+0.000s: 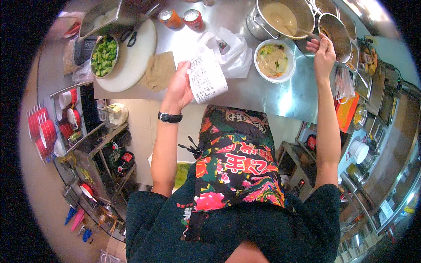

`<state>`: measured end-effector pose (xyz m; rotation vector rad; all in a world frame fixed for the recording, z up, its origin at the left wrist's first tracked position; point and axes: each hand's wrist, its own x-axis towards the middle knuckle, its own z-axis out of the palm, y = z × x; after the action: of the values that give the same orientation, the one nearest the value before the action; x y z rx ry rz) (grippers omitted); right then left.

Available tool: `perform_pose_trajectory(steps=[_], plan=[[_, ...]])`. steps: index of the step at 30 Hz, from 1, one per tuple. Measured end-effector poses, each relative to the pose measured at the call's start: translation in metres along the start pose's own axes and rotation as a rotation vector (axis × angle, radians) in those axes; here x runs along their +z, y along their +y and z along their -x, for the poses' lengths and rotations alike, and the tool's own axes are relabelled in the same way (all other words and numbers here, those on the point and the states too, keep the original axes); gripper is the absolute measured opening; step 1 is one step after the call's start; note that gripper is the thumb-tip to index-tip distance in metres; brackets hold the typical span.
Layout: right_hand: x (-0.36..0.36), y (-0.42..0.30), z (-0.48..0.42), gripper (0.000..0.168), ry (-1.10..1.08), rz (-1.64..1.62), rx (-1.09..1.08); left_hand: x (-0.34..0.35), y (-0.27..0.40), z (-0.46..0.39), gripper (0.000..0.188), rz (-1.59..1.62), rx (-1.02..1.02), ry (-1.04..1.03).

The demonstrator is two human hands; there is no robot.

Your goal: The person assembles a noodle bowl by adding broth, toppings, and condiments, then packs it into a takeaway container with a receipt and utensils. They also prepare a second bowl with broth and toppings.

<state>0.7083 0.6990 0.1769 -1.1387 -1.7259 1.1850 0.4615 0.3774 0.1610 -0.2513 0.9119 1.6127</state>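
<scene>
In my left hand [180, 84] is a printed paper receipt [207, 76], held by its left edge above the front of the steel counter [240, 93]. My right hand [324, 54] grips the handle of a ladle [307, 33], whose far end reaches into a large steel pot [255, 24] of creamy, light-brown broth [279, 18]. Just below that pot stands a round white bowl [257, 73] with broth, green vegetables and other food in it. A white plastic bag [238, 57] lies crumpled between the receipt and the bowl.
On the left are a white round cutting board [139, 65], scissors [132, 38], a brown cloth [160, 72] and a metal bowl of chopped greens [104, 59]. An orange can [171, 20] and a red can [194, 21] stand at the back. Steel containers [334, 36] crowd the right.
</scene>
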Motion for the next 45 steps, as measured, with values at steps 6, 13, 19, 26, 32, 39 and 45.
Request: perform_pose_trajectory(steps=[6,13,19,26,32,39,45], plan=[[-0.019,0.063,0.061,0.030,0.015,0.001,0.091,-0.024,-0.009,-0.006,0.025,-0.140,0.116,0.073],[-0.029,0.066,0.116,0.025,-0.029,0.028,0.304,-0.066,-0.025,0.004,0.026,-1.233,0.479,0.490],[-0.030,-0.012,0.036,0.022,-0.094,-0.094,0.051,0.026,-0.076,0.000,0.034,-1.335,0.522,0.295],[0.042,-0.015,-0.155,0.036,-0.174,0.290,-0.258,-0.004,-0.153,-0.094,0.011,-0.226,0.097,0.281],[0.097,0.038,-0.286,0.042,-0.195,0.238,0.048,-0.049,-0.179,-0.106,0.013,-0.041,0.091,0.189],[0.133,0.063,-0.336,0.052,-0.206,0.386,0.203,-0.010,-0.172,-0.068,0.052,0.020,0.138,0.196],[0.141,0.037,-0.298,0.030,-0.456,0.541,-0.403,-0.004,-0.140,0.012,0.082,-0.078,0.140,0.209]])
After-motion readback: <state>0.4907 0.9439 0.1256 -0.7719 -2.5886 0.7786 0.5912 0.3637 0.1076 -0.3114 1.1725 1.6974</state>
